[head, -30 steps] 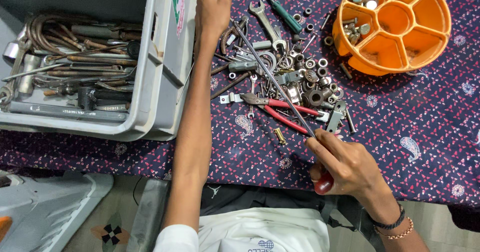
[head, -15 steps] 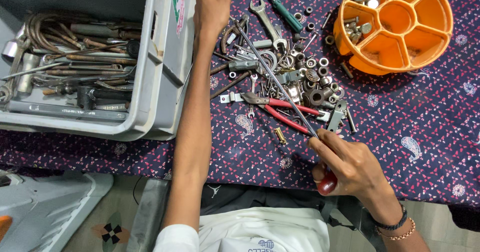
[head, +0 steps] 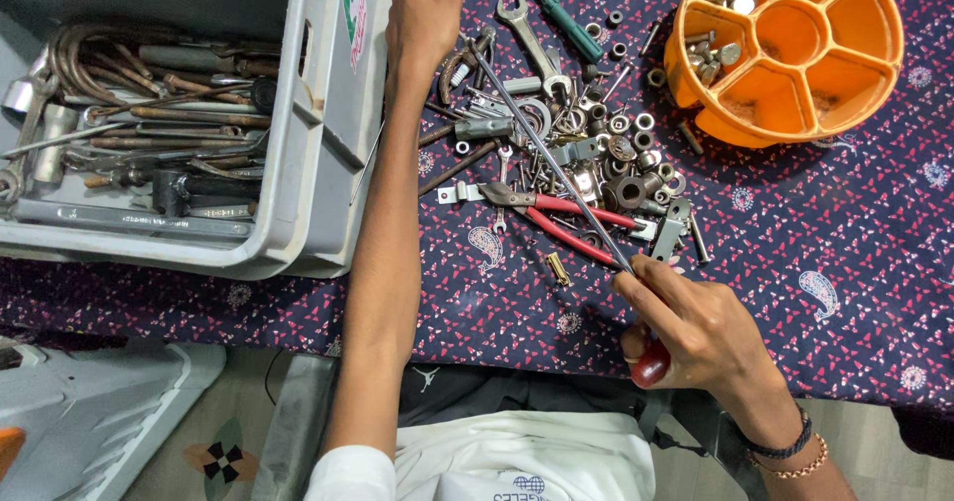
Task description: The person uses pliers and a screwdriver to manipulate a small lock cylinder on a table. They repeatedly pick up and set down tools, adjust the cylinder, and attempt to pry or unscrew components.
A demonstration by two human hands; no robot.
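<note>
Right hand fingers pinching long screwdriver at red handle, shaft angled across hardware pile w/ red pliers. Left hand fisted by grey crate. Risk: sweeping shaft prob. scatters nuts off bench.

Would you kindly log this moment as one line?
right hand: grips screwdriver | left hand: fist on hardware pile | grey crate beside
</note>
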